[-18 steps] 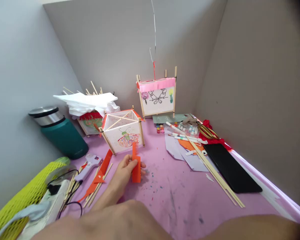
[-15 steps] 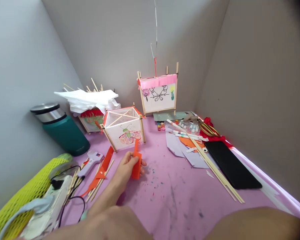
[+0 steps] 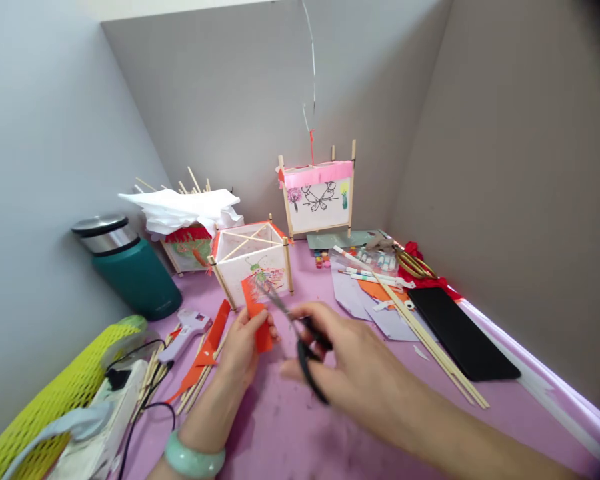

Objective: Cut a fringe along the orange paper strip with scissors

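My left hand [image 3: 245, 343], with a pale green bangle [image 3: 195, 460] on its wrist, pinches an orange paper strip [image 3: 259, 327] between thumb and fingers. Fine cuts fringe the strip's upper right edge. In my right hand [image 3: 337, 360] are black-handled scissors [image 3: 307, 357], slightly blurred. Their blades reach up and left to the strip's fringed edge; whether they touch it I cannot tell. Just behind stands a lantern frame [image 3: 253, 267] of wooden sticks and white paper, with a butterfly drawing on its front.
A glue gun [image 3: 187, 333], orange scraps [image 3: 213, 337] and sticks lie at left, near a teal bottle [image 3: 137, 277] and a power strip [image 3: 90, 427]. Another lantern [image 3: 320, 203] stands behind. Right are paper sheets, sticks [image 3: 430, 340] and a black phone [image 3: 463, 333].
My right hand has come into view with the scissors, reaching the paper strip. My left hand has shifted slightly left and tilted the strip. The view has tipped up a little.
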Action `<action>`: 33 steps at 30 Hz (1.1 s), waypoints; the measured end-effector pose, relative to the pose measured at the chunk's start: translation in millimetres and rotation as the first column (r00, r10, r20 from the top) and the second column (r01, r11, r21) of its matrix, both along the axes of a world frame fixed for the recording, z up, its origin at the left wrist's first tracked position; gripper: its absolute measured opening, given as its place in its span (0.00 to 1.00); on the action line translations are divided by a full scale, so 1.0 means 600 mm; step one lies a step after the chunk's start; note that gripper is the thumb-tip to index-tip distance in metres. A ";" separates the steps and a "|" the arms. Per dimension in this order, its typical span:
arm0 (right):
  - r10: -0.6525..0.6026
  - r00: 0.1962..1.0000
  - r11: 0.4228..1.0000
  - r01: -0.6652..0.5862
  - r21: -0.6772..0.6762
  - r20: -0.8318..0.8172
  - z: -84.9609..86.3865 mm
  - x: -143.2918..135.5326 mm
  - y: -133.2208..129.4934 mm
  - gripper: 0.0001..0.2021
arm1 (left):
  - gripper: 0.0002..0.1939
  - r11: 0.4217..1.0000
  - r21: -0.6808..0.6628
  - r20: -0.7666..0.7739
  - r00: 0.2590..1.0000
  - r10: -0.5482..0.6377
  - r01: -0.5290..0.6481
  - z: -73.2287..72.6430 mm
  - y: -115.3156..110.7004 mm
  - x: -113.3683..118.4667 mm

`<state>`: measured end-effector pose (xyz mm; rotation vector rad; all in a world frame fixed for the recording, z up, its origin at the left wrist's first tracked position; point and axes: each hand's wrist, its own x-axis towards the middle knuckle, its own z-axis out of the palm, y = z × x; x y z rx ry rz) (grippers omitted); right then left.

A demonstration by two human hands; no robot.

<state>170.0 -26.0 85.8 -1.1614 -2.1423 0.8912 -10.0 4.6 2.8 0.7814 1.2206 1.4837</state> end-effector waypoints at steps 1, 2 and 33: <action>-0.101 0.988 0.993 0.093 0.073 0.117 -0.024 0.020 0.017 0.21 | 0.12 1.000 0.005 0.013 1.000 0.002 -0.002 0.000 0.001 -0.002; -0.158 0.961 0.984 0.135 0.116 0.227 -0.047 0.038 0.031 0.23 | 0.12 1.000 0.006 0.018 1.000 0.000 0.000 -0.001 0.001 -0.003; 0.045 0.983 0.993 -0.064 0.103 0.176 -0.116 0.033 0.045 0.18 | 0.19 0.975 0.004 -0.009 0.975 -0.221 0.221 0.003 -0.013 0.025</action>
